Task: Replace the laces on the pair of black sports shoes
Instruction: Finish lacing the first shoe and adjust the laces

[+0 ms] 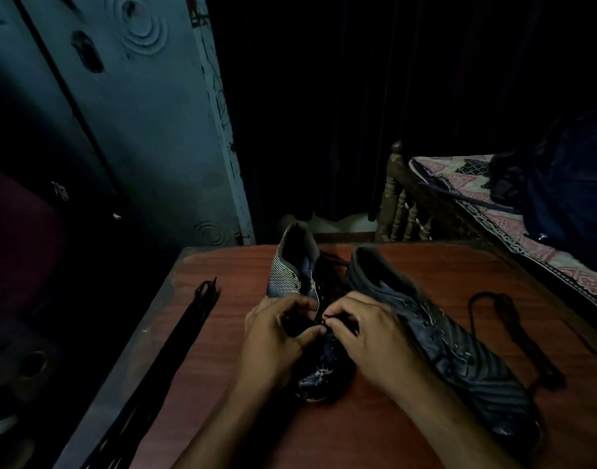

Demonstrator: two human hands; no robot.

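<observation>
Two hands are working at the near edge of a reddish wooden table (374, 428), both over the same shoe. The left hand (276, 336) is curling its fingers around the left side of the near shoe (319, 374), thumb drawn in toward the eyelets. The right hand (364, 330) is pinching a thin black lace (325, 316) between thumb and forefinger, right where the two hands are almost meeting. That shoe is lying directly beneath both hands, its toe pointing toward the person and its heel opening (297, 242) standing up at the far end.

Two black sports shoes are sitting on the table in all. The second shoe (439, 333) is lying just beside the right hand, on its right, angled so its toe is reaching the near right corner; the right wrist is lying close against it.

Loose laces are lying in two places: a long folded bundle (185, 330) stretching along the table's left edge, well apart from the left hand, and a looped lace (513, 336) resting to the right of the second shoe.

Farther off, a bed with a patterned cover (486, 198) is carrying a dark bag (561, 184), and a blue-grey door (148, 130) is standing on the left.
</observation>
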